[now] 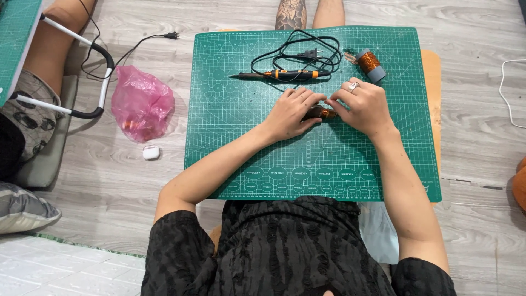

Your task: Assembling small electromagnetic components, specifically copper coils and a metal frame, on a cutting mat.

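Bag (142,103), pink, lies on the floor left of the green mat (246,137). Mid-mat, left hand (293,112) and right hand (364,107) both pinch a small copper coil (323,113); soldering iron (279,74) and wire spool (370,63) lie beyond.

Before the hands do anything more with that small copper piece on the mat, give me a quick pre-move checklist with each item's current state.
1. Both hands on the copper piece: ok, left hand and right hand meet around it.
2. Piece over the green mat: ok.
3. Grip firmness: cannot tell, fingers hide most of it.
4. Soldering iron apart from the hands: ok, it lies beyond them.
5. Iron unplugged: ok, its plug lies loose on the mat.
6. Wire spool near the right hand: ok.
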